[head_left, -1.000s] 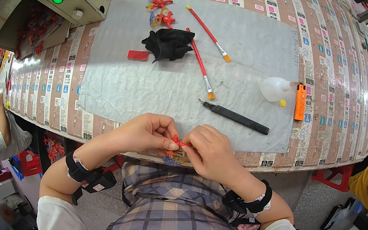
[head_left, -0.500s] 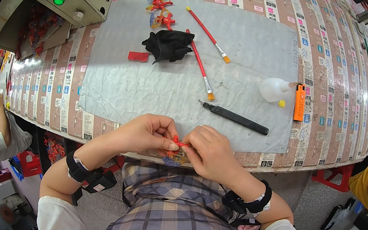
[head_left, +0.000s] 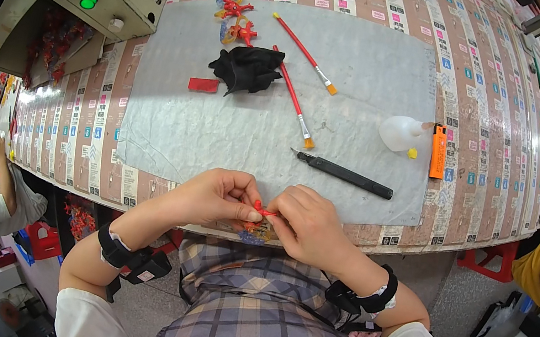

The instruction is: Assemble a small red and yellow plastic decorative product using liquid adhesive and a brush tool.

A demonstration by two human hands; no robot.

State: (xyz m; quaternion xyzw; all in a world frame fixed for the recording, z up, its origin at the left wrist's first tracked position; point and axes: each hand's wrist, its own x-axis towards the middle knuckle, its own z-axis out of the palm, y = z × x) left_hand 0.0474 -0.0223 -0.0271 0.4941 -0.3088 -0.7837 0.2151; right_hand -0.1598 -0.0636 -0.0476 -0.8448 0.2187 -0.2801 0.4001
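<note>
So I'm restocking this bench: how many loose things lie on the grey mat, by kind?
Red-handled brushes: 2
Black utility knife: 1
Black cloth: 1
Red flat block: 1
Clear squeeze bottle: 1
Orange lighter: 1
Small red plastic pieces: 2
Total: 9

Both hands meet at the near table edge: the left hand point(head_left: 218, 197) and right hand point(head_left: 307, 224) pinch a small red piece point(head_left: 263, 210) between their fingertips. On the grey mat point(head_left: 233, 133) beyond lie a black knife point(head_left: 345, 174), two red brushes point(head_left: 294, 99) and a black cloth point(head_left: 248, 67).
</note>
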